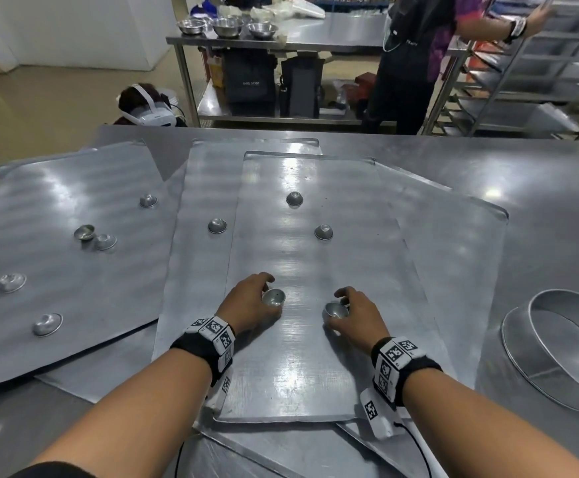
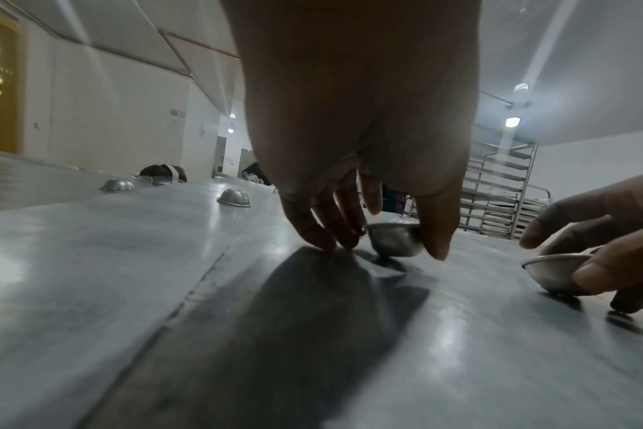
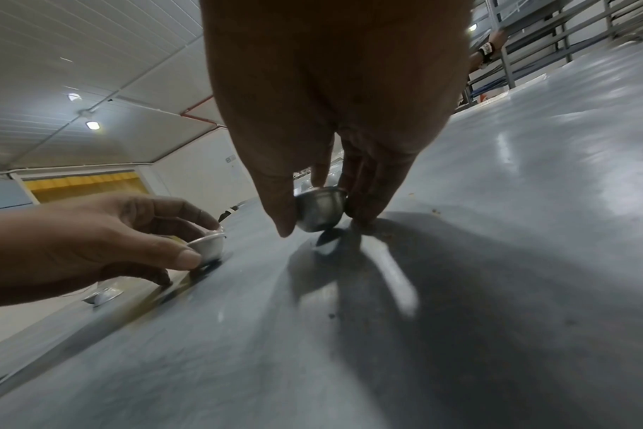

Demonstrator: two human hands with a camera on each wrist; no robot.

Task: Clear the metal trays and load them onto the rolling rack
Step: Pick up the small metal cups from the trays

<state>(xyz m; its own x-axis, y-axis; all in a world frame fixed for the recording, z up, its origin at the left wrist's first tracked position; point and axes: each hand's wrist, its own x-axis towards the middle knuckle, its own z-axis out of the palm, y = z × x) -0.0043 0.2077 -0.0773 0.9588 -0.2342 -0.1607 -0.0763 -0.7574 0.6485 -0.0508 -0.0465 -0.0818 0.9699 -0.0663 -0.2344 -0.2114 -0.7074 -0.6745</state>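
Steel table (image 1: 539, 188), overlapping trays (image 1: 315, 374), scattered upturned cups (image 1: 217, 225), ring mould (image 1: 557, 343).

**Bright overhead light, glare on steel**

Ceiling lamps (image 3: 92, 125) throw white glare patches across top tray (image 1: 315, 357). Wrist views dimmer, hands backlit w/ dark shadows beneath. Strong wide-angle bending at edges; near surfaces soft, some blur.

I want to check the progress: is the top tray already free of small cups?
No, two upturned cups lie on the top tray, and each hand holds another.
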